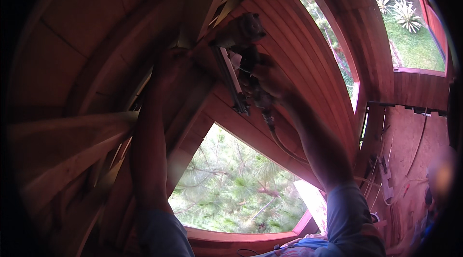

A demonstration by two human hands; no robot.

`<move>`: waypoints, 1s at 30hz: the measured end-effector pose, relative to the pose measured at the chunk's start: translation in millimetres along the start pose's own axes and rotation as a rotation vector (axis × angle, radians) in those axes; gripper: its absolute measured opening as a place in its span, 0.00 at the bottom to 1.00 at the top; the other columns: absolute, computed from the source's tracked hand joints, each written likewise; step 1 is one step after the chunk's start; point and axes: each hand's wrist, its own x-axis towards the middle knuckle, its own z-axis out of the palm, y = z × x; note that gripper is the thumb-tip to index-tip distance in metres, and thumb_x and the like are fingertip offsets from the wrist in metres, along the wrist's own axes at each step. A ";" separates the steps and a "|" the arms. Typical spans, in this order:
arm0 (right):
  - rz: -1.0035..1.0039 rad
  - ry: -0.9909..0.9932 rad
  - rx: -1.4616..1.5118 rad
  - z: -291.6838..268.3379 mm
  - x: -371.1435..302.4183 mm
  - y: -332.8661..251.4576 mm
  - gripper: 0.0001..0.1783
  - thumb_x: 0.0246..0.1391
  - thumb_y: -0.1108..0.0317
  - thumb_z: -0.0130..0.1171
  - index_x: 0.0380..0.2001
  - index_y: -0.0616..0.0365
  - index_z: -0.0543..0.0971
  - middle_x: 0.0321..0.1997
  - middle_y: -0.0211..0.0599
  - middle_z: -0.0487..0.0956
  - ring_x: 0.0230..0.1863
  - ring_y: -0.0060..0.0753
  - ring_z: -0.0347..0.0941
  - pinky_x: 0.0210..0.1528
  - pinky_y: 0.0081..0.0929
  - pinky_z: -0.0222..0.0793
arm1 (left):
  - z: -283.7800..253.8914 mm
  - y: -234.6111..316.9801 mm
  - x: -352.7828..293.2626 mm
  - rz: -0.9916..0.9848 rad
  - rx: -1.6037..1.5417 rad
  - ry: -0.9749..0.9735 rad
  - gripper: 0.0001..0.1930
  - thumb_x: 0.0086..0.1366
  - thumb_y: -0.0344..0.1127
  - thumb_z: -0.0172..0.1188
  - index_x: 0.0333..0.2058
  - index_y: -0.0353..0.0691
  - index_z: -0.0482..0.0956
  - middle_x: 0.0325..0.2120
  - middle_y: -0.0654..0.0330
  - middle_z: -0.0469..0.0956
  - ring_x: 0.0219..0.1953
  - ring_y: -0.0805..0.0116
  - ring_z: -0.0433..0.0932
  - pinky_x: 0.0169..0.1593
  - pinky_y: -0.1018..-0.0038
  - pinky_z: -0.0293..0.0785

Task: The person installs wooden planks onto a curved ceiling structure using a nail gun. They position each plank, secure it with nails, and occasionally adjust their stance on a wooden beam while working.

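Observation:
A dark pneumatic nail gun [241, 30] is gripped in my right hand [267, 76], its long magazine [231, 78] slanting downward. An air hose [284, 148] runs from the handle's lower end back under my right forearm. The gun's head lies close to the wooden wall planks, near a beam; shadow hides whether it touches. My left arm reaches up to the left of the gun, and my left hand [174, 61] is against the wood by the foot of a beam [205, 4]. Deep shade hides the fingers of that hand.
Curved plank walling [299, 40] rises on the right, with a narrow window slot. Beams [72, 136] cross the left side. A large opening [236, 184] below shows tree branches. At lower right are wooden boards [415, 136], cords and a blurred shape at the edge.

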 end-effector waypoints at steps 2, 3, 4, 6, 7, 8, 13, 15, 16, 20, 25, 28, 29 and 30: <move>-0.004 -0.001 -0.011 -2.9 4.2 1.6 0.16 0.61 0.58 0.61 0.40 0.59 0.72 0.23 0.30 0.72 0.20 0.24 0.69 0.23 0.29 0.66 | 0.1 -1.2 0.3 0.034 0.029 0.006 0.16 0.67 0.42 0.63 0.43 0.35 0.85 0.35 0.62 0.83 0.40 0.78 0.78 0.46 0.74 0.73; -0.007 -0.003 -0.020 -4.2 6.1 1.2 0.13 0.61 0.61 0.58 0.41 0.59 0.72 0.24 0.32 0.73 0.20 0.25 0.70 0.23 0.29 0.67 | 0.3 -0.6 -0.5 0.049 0.043 0.008 0.16 0.67 0.43 0.63 0.43 0.35 0.85 0.35 0.62 0.83 0.40 0.77 0.78 0.46 0.73 0.74; -0.010 -0.004 -0.029 -5.4 7.3 1.1 0.11 0.60 0.65 0.55 0.41 0.60 0.73 0.25 0.33 0.74 0.21 0.26 0.71 0.23 0.30 0.69 | 1.2 0.1 -1.1 0.038 0.044 0.010 0.15 0.68 0.41 0.63 0.44 0.34 0.84 0.36 0.62 0.83 0.41 0.78 0.78 0.47 0.74 0.73; -0.006 0.001 -0.030 -5.5 8.2 0.0 0.10 0.60 0.67 0.54 0.41 0.60 0.73 0.25 0.34 0.74 0.21 0.27 0.71 0.23 0.30 0.69 | 2.9 0.4 -1.6 0.016 0.046 0.016 0.15 0.68 0.39 0.62 0.44 0.32 0.83 0.37 0.62 0.82 0.42 0.79 0.77 0.48 0.76 0.73; -0.005 0.004 -0.030 -5.0 8.5 -0.8 0.09 0.60 0.67 0.53 0.41 0.60 0.73 0.25 0.34 0.74 0.21 0.27 0.71 0.23 0.31 0.69 | 2.5 0.2 -1.4 0.013 0.071 0.010 0.15 0.68 0.39 0.62 0.44 0.32 0.83 0.37 0.62 0.82 0.42 0.79 0.78 0.48 0.76 0.74; -0.004 -0.003 -0.023 -5.1 9.1 -0.7 0.09 0.60 0.67 0.53 0.41 0.60 0.73 0.25 0.34 0.74 0.21 0.27 0.71 0.23 0.31 0.69 | 1.8 0.3 -0.5 0.010 0.095 0.005 0.14 0.68 0.39 0.62 0.44 0.32 0.83 0.37 0.62 0.82 0.42 0.78 0.78 0.48 0.76 0.74; -0.024 -0.036 -0.005 -3.1 12.0 -2.4 0.10 0.60 0.66 0.55 0.40 0.60 0.73 0.25 0.34 0.74 0.21 0.27 0.71 0.23 0.31 0.69 | 0.8 1.9 -1.4 0.000 0.096 0.011 0.15 0.69 0.39 0.62 0.44 0.33 0.83 0.37 0.62 0.82 0.41 0.78 0.78 0.48 0.75 0.74; -0.011 -0.024 -0.026 -3.7 13.7 -3.7 0.12 0.63 0.61 0.57 0.40 0.58 0.72 0.24 0.32 0.73 0.20 0.26 0.70 0.23 0.30 0.67 | 3.4 6.8 -4.8 -0.014 0.174 0.032 0.15 0.69 0.40 0.61 0.45 0.33 0.82 0.37 0.62 0.82 0.41 0.78 0.78 0.48 0.75 0.74; -0.003 -0.017 -0.037 -4.5 14.0 -3.9 0.13 0.64 0.58 0.58 0.39 0.58 0.72 0.23 0.31 0.72 0.20 0.25 0.69 0.23 0.30 0.66 | 4.7 5.4 -4.6 -0.019 0.173 0.030 0.15 0.69 0.40 0.61 0.45 0.33 0.83 0.37 0.62 0.82 0.41 0.78 0.78 0.48 0.75 0.74; 0.007 -0.018 0.002 -8.0 14.4 -3.4 0.09 0.60 0.65 0.56 0.39 0.59 0.74 0.24 0.33 0.75 0.20 0.26 0.71 0.23 0.30 0.68 | 9.0 18.8 -8.5 0.009 0.200 0.054 0.16 0.68 0.43 0.62 0.42 0.34 0.84 0.33 0.60 0.83 0.38 0.77 0.78 0.44 0.72 0.74; 0.034 -0.001 -0.038 -2.7 13.4 -8.9 0.10 0.57 0.65 0.57 0.39 0.58 0.74 0.24 0.33 0.75 0.20 0.26 0.71 0.22 0.30 0.68 | 5.5 16.3 -8.2 0.020 0.090 0.041 0.15 0.68 0.42 0.62 0.41 0.34 0.84 0.32 0.60 0.83 0.37 0.77 0.78 0.43 0.72 0.74; 0.039 -0.022 -0.007 -3.6 14.3 -7.6 0.09 0.57 0.65 0.58 0.36 0.59 0.74 0.24 0.33 0.75 0.20 0.26 0.71 0.22 0.30 0.68 | 3.0 11.3 -6.5 -0.003 0.136 0.024 0.15 0.68 0.41 0.63 0.43 0.33 0.83 0.37 0.61 0.82 0.41 0.76 0.79 0.47 0.74 0.74; 0.032 -0.033 -0.015 -4.0 15.9 -5.9 0.10 0.57 0.64 0.59 0.35 0.59 0.75 0.24 0.33 0.74 0.20 0.26 0.71 0.23 0.29 0.68 | 2.8 6.3 -4.7 -0.015 0.102 0.025 0.15 0.67 0.40 0.63 0.43 0.33 0.83 0.36 0.61 0.82 0.41 0.76 0.79 0.47 0.74 0.74; 0.023 -0.040 -0.024 -3.4 17.1 -7.0 0.10 0.56 0.64 0.60 0.34 0.59 0.75 0.23 0.33 0.74 0.20 0.26 0.71 0.23 0.29 0.68 | 5.0 6.5 -2.1 -0.025 0.067 0.023 0.14 0.67 0.40 0.64 0.43 0.33 0.83 0.36 0.61 0.82 0.40 0.76 0.79 0.46 0.75 0.75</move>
